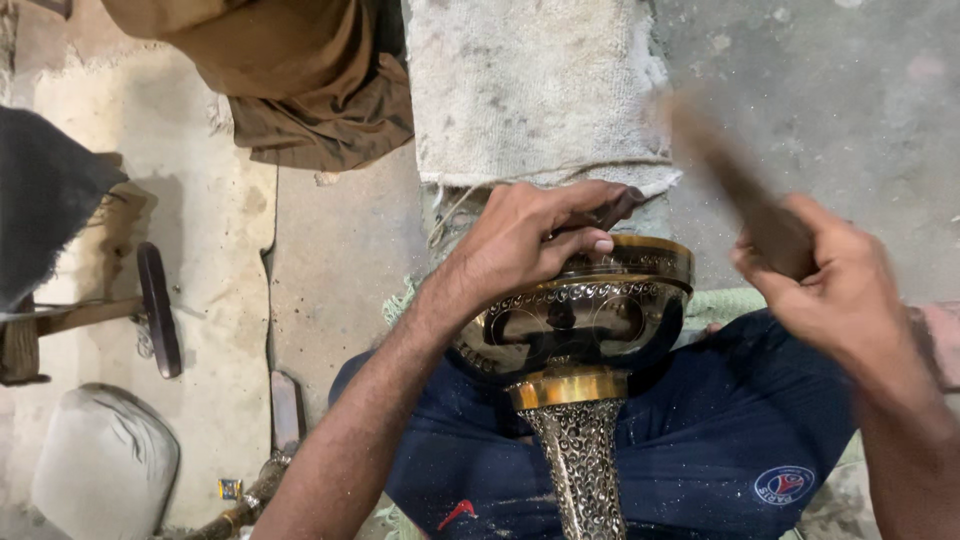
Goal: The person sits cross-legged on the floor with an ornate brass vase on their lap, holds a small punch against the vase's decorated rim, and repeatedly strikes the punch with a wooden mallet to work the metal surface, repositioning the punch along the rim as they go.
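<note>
An ornate brass goblet-shaped vessel lies across my lap, its engraved stem pointing toward me and its bowl resting against a worn whitish cloth pad. My left hand rests on the bowl's rim and pinches a small dark metal tool against it. Raised to the right of the bowl, my right hand grips a wooden mallet handle, which is blurred from motion.
A brown cloth lies at the top left on the concrete floor. To the left are a wooden hammer-like tool, a grey pad and a dark cloth. I wear dark blue shorts.
</note>
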Demonstrator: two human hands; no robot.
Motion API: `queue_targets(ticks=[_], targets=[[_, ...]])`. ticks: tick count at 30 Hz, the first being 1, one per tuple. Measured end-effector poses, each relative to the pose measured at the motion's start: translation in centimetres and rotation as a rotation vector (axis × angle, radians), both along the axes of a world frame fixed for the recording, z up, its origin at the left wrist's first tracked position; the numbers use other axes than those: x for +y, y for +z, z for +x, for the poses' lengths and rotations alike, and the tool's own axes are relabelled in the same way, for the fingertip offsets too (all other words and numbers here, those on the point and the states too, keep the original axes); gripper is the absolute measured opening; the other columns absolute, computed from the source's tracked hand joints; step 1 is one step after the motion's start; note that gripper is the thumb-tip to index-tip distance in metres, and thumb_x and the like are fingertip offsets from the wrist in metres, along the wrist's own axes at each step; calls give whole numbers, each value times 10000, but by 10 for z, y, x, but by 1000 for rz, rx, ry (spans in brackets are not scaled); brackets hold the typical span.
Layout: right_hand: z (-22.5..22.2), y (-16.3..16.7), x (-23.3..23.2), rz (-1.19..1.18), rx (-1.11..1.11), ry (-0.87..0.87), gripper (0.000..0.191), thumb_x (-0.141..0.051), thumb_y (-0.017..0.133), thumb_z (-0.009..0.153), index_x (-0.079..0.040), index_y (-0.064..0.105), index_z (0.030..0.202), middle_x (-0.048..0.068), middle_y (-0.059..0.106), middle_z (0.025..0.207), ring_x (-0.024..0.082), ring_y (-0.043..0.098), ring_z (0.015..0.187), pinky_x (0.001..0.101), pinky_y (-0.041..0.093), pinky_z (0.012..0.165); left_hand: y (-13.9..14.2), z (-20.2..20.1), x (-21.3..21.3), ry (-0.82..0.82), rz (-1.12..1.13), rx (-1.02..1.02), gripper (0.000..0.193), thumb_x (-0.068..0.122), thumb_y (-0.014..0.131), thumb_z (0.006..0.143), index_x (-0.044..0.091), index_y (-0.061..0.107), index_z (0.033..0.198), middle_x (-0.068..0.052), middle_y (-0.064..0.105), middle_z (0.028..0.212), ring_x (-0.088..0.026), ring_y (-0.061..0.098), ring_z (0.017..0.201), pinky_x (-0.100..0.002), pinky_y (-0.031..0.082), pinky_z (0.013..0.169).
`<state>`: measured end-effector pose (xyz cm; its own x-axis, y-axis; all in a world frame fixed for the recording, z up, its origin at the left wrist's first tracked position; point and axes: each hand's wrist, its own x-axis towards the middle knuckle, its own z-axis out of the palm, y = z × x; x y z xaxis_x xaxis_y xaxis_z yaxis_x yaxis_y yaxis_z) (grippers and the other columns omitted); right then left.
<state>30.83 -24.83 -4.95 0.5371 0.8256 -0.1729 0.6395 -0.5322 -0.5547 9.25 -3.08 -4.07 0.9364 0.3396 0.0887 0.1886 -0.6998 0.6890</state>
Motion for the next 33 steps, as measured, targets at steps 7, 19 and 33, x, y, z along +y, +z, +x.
queue_targets(ticks=[7, 19, 33], targets=[[5, -11, -5, 222, 145, -38, 135, -116, 768, 894, -85, 676, 988, 39, 638, 748, 154, 591, 619, 331, 468, 557, 2, 2, -1, -23, 10, -66, 486, 321, 766, 900, 168, 646, 1346, -47, 808, 1044, -155, 800, 841, -371, 666, 778], [10, -12, -4, 200, 109, 10, 163, -28, 691, 866, -70, 674, 1022, 30, 631, 745, 136, 596, 619, 312, 481, 531, -6, 2, 1, -45, 3, -59, 463, 336, 726, 925, 176, 648, 1353, -35, 813, 999, -105, 738, 668, -339, 635, 615], [8, -6, -10, 74, -248, 79, 258, -62, 768, 874, -99, 720, 1125, 85, 648, 775, 219, 623, 695, 398, 496, 661, -14, 1, 6, -78, 33, -78, 414, 362, 705, 974, 208, 635, 1352, -39, 809, 999, -126, 753, 712, -343, 644, 647]])
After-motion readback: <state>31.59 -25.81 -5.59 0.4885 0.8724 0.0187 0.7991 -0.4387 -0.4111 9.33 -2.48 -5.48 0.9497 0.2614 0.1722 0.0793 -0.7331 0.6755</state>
